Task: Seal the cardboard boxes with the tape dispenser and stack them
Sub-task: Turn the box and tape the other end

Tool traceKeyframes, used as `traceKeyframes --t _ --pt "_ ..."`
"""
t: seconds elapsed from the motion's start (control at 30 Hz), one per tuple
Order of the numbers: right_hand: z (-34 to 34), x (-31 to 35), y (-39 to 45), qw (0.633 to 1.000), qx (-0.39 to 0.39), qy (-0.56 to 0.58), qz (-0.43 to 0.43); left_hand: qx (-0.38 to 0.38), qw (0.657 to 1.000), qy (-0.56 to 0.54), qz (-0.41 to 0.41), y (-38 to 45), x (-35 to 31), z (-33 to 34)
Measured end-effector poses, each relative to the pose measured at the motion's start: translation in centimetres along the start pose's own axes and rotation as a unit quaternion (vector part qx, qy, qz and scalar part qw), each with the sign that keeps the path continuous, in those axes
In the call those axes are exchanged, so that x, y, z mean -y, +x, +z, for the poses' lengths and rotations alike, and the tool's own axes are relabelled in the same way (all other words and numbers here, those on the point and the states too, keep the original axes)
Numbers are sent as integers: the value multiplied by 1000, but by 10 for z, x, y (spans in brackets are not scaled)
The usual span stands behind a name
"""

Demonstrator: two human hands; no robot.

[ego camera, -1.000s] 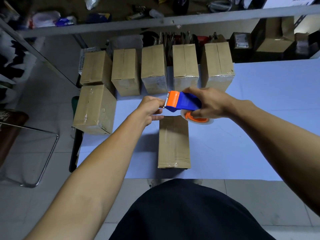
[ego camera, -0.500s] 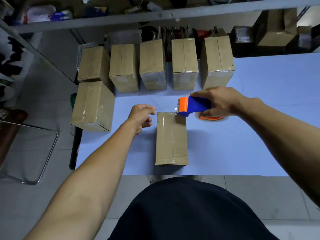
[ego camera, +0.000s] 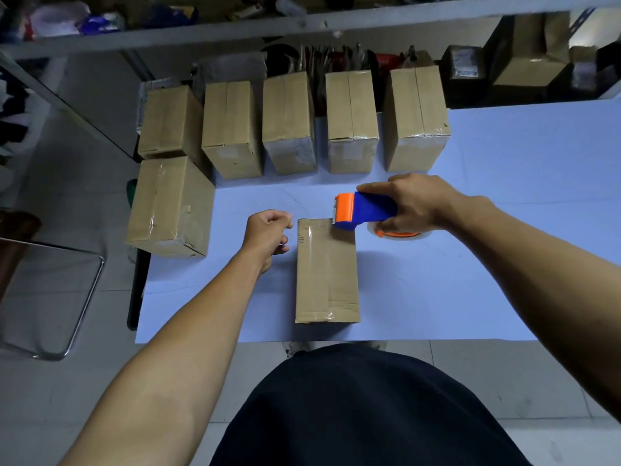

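Box (ego camera: 326,274) lies on the tabletop (ego camera: 504,264) between both hands, likely light and stiff; hold its long sides. Right hand (ego camera: 415,203) grips the dispenser (ego camera: 364,211); left hand (ego camera: 267,232), beside the box, curls, apparently empty.

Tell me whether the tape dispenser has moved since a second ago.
Yes. The tape dispenser has shifted right relative to the near box: earlier above its far-left corner, now at its far-right corner.

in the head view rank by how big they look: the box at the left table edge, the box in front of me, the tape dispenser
1. box at the left table edge
2. box in front, though its nearness to the camera makes this unsure
3. tape dispenser, partly hidden by the right hand
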State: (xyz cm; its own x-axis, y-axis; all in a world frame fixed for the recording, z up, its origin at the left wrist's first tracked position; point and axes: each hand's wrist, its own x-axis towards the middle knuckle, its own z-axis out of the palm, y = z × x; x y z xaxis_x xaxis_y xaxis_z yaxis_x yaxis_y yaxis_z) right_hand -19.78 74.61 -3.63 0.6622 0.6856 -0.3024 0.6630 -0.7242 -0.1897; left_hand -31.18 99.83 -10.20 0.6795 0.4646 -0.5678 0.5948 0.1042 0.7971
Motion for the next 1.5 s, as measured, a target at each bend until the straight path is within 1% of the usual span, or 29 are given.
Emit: traceKeyframes --t 0.2,0.3,0.43,0.6,0.73,0.87,0.9,0.93,1.0,1.03,1.07,1.13,1.17,1.2,1.23,1.3,1.37,1.43,1.5 --pt "0 0 0 1000 3 3 10 -10 1000 1 2 2 8 8" --pt "2 1 -2 1000 1 6 12 -36 999 -3 20 1 16 19" --pt "4 2 -4 1000 -7 7 16 -72 996 -41 30 -3 27 36" --pt "7 0 -7 1000 -15 10 21 -77 996 -43 -7 3 31 44" --pt "8 1 -6 999 -25 15 16 -68 998 3 -14 12 29 39" --pt "10 2 -5 1000 -19 8 12 -35 994 10 -103 32 36 31" --pt "11 1 -5 1000 -20 8 12 -34 993 8 -111 37 41 31" --pt "11 1 -6 1000 -23 8 12 -44 993 10 -112 29 36 30" --pt "12 0 -7 999 -30 12 11 -105 991 14 -76 9 25 32" --pt "14 0 -8 999 -32 14 11 -134 990 42 -35 -1 19 33" --pt "15 0 -8 999 -33 15 11 -142 986 89 16 -11 15 34" --pt "17 0 -6 999 -35 13 11 -117 968 194 112 -27 11 40" --pt "17 1 -6 999 -37 13 11 -95 959 232 133 -33 10 45" --pt "17 1 -6 999 -41 13 11 -80 954 258 132 -37 9 51" --pt "18 1 -5 999 -43 14 11 -76 953 271 112 -38 8 57" --pt "20 1 -6 999 -44 16 12 -86 955 277 59 -38 4 66" --pt "21 -1 -7 998 -51 18 10 -104 949 297 33 -35 3 70" --pt "23 -2 -10 998 -60 28 7 -112 939 324 32 -32 6 69" --pt "25 -6 -14 997 -51 59 -2 -110 931 346 42 -30 10 67"
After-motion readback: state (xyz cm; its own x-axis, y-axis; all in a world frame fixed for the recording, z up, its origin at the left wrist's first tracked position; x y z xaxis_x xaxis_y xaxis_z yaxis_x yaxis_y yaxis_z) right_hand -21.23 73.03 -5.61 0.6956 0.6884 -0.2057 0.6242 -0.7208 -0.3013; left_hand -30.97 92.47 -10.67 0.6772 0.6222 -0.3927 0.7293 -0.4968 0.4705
